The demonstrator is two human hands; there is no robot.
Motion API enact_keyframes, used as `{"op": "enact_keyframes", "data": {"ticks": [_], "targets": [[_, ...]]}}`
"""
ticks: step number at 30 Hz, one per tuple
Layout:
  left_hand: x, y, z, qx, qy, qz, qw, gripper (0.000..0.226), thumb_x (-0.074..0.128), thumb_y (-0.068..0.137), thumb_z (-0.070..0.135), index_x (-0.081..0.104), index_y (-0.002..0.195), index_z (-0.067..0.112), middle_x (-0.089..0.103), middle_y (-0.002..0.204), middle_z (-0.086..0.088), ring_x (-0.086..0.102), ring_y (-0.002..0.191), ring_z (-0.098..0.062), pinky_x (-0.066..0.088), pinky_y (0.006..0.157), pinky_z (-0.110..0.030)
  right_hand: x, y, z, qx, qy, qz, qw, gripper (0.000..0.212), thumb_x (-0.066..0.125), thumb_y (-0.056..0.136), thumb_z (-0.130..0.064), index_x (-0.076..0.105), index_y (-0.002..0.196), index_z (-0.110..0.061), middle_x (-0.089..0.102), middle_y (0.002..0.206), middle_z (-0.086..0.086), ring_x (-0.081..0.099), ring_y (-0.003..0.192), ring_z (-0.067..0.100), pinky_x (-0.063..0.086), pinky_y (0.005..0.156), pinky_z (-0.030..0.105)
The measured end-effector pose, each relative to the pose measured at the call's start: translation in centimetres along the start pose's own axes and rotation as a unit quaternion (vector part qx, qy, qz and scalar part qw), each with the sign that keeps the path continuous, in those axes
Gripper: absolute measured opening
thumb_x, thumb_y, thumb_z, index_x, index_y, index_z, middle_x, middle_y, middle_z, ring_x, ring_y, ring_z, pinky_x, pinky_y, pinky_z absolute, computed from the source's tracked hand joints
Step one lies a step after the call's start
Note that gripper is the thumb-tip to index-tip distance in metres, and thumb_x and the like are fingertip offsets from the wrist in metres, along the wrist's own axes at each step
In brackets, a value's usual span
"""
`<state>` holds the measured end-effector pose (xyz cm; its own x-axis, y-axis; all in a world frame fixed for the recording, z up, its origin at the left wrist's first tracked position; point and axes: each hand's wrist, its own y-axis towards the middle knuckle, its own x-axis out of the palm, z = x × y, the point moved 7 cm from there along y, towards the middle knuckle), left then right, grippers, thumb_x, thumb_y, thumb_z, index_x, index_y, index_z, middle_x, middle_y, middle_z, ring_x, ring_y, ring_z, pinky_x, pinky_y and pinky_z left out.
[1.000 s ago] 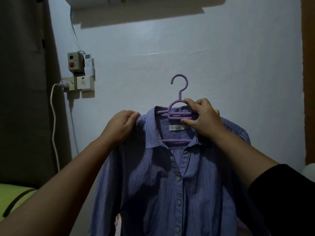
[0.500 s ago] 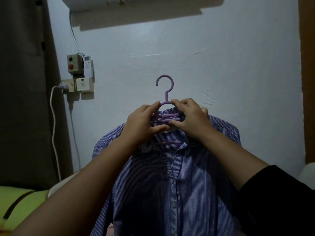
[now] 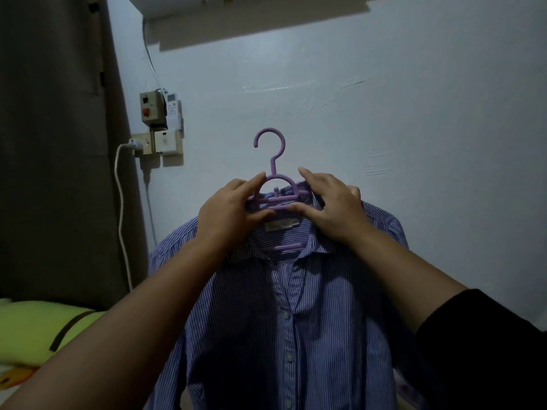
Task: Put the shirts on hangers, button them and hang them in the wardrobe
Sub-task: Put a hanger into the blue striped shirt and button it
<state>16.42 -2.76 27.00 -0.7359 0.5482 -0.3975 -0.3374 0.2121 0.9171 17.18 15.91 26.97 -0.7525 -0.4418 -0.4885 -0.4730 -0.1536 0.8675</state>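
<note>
Now shirt (image 3: 284,321) on hanger (image 3: 273,190), held up before pale wall (image 3: 384,128), both shoulders draped. Second ago our left hand (image 3: 228,214) was out at shirt's left shoulder; since come in to hanger neck, thumb and fingers pinching hanger beside collar. Right hand (image 3: 331,208) still pinches hanger and collar on other side. We judge hangering done; upper placket open, lower buttons look fastened, so buttoning next. Wall socket (image 3: 157,143) and green pillow (image 3: 38,332) to left.
</note>
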Motion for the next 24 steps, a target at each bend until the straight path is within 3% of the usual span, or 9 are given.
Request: {"op": "enact_keyframes", "data": {"ticks": [2,5,8,12,18,24], "targets": [[-0.6,-0.5,-1.8,-0.040,0.015,-0.002,0.999,0.069,0.071,0.080,0.046,0.042,0.141,0.037,0.059,0.119,0.003,0.059,0.102,-0.018,0.053,0.077,-0.036,1.3,-0.3,1.1,0.035,-0.001,-0.019,0.999,0.076,0.027,0.081,-0.069,0.023,0.147,-0.034,0.041,0.144,-0.005,0.035,0.132,0.015,0.021,0.102,0.041],[-1.2,-0.8,-4.5,-0.099,0.032,0.006,0.995,0.068,0.070,0.080,0.049,0.042,0.141,0.040,0.059,0.118,0.003,0.059,0.104,-0.018,0.052,0.080,-0.037,3.8,-0.9,2.4,0.084,-0.001,-0.036,0.996,0.077,0.017,0.081,-0.070,0.018,0.149,-0.033,0.028,0.153,-0.006,0.022,0.140,0.014,0.011,0.110,0.046],[-0.9,-0.9,-6.6,-0.123,0.063,0.010,0.990,0.067,0.068,0.081,0.050,0.042,0.141,0.038,0.059,0.117,0.002,0.059,0.102,-0.019,0.052,0.082,-0.038,7.1,-1.2,2.9,0.114,-0.004,-0.080,0.990,0.074,0.019,0.088,-0.071,0.010,0.150,-0.033,0.007,0.159,-0.004,0.003,0.145,0.014,0.002,0.114,0.049],[-0.1,-1.2,-10.3,-0.148,0.115,0.013,0.982,0.066,0.065,0.082,0.053,0.042,0.141,0.037,0.058,0.119,0.001,0.059,0.102,-0.020,0.050,0.084,-0.039,12.3,-1.0,2.5,0.141,-0.002,-0.145,0.979,0.070,0.029,0.091,-0.064,0.000,0.149,-0.037,-0.010,0.159,-0.003,-0.009,0.146,0.019,-0.002,0.113,0.055],[0.2,-2.7,-19.8,-0.229,0.192,-0.013,0.954,0.065,0.057,0.086,0.056,0.033,0.144,0.041,0.052,0.122,-0.002,0.053,0.110,-0.023,0.042,0.090,-0.042,22.4,-0.8,0.1,0.147,0.021,-0.229,0.962,0.073,0.029,0.089,-0.067,-0.003,0.149,-0.038,-0.014,0.158,-0.001,-0.009,0.146,0.022,-0.002,0.112,0.058],[2.2,-6.5,-30.0,-0.292,0.236,-0.063,0.925,0.066,0.055,0.085,0.058,0.032,0.144,0.040,0.050,0.118,-0.005,0.056,0.102,-0.026,0.050,0.081,-0.040,33.3,-1.3,-4.6,0.121,0.047,-0.302,0.944,0.072,0.029,0.091,-0.065,-0.001,0.149,-0.037,-0.013,0.159,0.000,-0.008,0.146,0.023,-0.001,0.114,0.057]]}}
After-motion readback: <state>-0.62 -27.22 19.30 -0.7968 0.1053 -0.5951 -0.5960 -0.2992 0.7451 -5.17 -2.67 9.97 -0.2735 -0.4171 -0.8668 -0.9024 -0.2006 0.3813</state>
